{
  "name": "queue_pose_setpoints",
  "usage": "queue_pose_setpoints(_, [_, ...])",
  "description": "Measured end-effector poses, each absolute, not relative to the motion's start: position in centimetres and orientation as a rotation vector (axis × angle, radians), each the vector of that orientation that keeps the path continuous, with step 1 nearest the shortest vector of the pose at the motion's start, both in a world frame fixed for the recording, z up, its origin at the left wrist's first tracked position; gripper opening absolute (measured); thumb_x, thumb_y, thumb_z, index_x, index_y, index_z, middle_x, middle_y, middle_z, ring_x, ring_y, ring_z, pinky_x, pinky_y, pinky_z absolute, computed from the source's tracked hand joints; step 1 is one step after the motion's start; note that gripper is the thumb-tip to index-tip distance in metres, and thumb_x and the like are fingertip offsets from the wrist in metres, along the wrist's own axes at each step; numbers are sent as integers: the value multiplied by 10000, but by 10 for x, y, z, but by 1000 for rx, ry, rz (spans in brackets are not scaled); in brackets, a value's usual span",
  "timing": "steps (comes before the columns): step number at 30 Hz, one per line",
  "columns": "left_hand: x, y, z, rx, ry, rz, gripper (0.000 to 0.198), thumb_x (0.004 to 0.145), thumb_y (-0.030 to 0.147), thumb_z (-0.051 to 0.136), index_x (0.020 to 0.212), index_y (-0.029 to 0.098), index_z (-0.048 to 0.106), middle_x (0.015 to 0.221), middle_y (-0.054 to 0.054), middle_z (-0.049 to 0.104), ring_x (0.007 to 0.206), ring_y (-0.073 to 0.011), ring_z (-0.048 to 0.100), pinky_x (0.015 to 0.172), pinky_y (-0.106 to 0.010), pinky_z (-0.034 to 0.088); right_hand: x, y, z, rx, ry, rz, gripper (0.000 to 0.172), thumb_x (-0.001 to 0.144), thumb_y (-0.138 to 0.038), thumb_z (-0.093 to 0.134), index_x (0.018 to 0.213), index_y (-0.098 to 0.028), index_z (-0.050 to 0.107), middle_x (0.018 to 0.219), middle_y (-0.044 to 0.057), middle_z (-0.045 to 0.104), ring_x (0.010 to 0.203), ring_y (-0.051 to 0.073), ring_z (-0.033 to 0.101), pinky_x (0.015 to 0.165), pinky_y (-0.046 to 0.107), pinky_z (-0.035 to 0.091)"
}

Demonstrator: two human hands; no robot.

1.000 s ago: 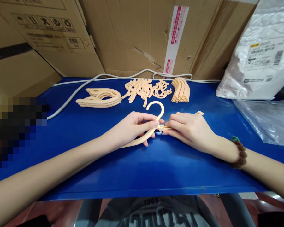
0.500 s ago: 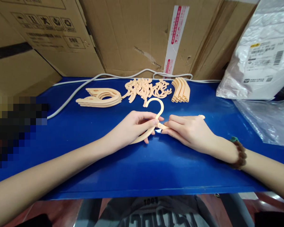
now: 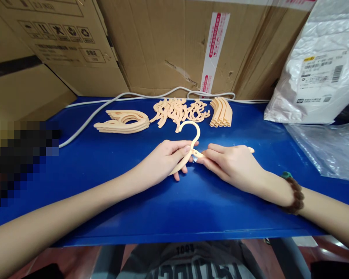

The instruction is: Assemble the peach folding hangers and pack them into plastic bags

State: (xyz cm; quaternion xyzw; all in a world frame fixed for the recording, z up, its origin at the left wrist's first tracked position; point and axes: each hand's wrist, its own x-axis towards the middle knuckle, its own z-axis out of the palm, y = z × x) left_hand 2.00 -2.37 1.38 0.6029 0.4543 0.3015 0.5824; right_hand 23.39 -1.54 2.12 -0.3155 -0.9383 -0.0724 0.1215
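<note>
A cream plastic hanger (image 3: 196,133), its curved hook pointing up and away from me, is held between both hands above the blue table. My left hand (image 3: 171,155) pinches it where the hook meets one arm, and that arm curves down under the palm. My right hand (image 3: 232,161) closes over a second arm piece, whose tip shows past the knuckles at the right. The two parts meet at a small joint between my fingertips; whether they are locked together I cannot tell.
Beyond the hands lie a stack of folded hangers (image 3: 120,126), a pile of loose hook pieces (image 3: 176,110) and a bundle of curved arm pieces (image 3: 221,112). A white cable (image 3: 90,126) runs behind them. Cardboard boxes (image 3: 163,46) stand at the back, a white parcel bag (image 3: 311,85) at the right.
The joined end of the arm under my right fingers has tilted slightly, and its hole shows more plainly. Both hands keep their hold; the camera view has shifted a little.
</note>
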Motion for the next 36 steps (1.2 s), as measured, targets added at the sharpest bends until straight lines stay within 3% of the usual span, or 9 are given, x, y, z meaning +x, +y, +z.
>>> queue_pose_setpoints(6, [21,-25,12,1441,1056,665,371,966,342,469,1189,106,649,837,-36,630,544,-103,606,423,-191,503,235,-14,22,-916,-2734,-148,477,1075,-388,344,880,-149,707,715,14,618,537,113,479,500,268,206])
queue_pose_setpoints(9, [21,-26,13,1607,1126,619,370,1003,365,401,1095,118,661,709,-4,620,442,-87,534,417,-200,449,235,-11,22,-889,-2744,-89,478,1076,-392,343,880,-150,706,728,18,625,560,116,510,514,268,224])
queue_pose_setpoints(12, [18,-30,16,2046,1243,585,401,1030,345,345,1010,135,686,727,-31,670,573,-136,625,528,-234,469,236,-7,21,-836,-2764,-88,479,1076,-398,348,887,-141,705,771,34,647,588,119,536,543,269,262])
queue_pose_setpoints(15, [15,-34,17,2520,1353,474,400,1012,315,407,1322,160,608,1059,-79,732,854,-234,713,652,-304,507,239,-3,20,-764,-2762,-119,426,1068,-395,389,958,-141,712,871,55,690,670,132,581,616,274,322])
queue_pose_setpoints(18, [14,-36,14,2707,1386,305,465,1030,326,408,1469,188,477,1220,-79,714,932,-268,729,672,-338,514,246,1,22,-712,-2719,-170,385,1048,-418,443,959,-158,713,868,52,697,724,156,575,686,299,348])
queue_pose_setpoints(21, [16,-34,13,2696,1429,209,416,1062,339,349,1423,207,507,1149,-54,748,884,-267,741,660,-340,501,252,5,27,-662,-2677,-242,390,1015,-483,491,936,-168,706,837,53,680,788,188,553,773,343,363])
queue_pose_setpoints(27, [18,-33,14,2616,1558,169,390,1067,375,337,1366,220,533,938,-30,772,747,-265,735,567,-306,395,253,5,33,-672,-2568,-392,356,996,-475,527,1061,-165,691,1097,121,672,978,245,540,831,381,369])
queue_pose_setpoints(32, [14,-31,12,2565,1605,259,367,1060,417,349,1231,211,600,831,-31,754,732,-260,729,539,-283,312,251,-1,32,-705,-2572,-412,345,1020,-392,502,1194,-141,660,918,79,673,823,212,537,742,349,352])
queue_pose_setpoints(36, [14,-30,11,2579,1576,320,380,1057,433,349,1237,212,601,817,-34,755,711,-253,725,538,-278,308,249,-2,30,-729,-2669,-314,408,1039,-410,456,1290,-133,619,889,65,677,822,207,552,772,349,368])
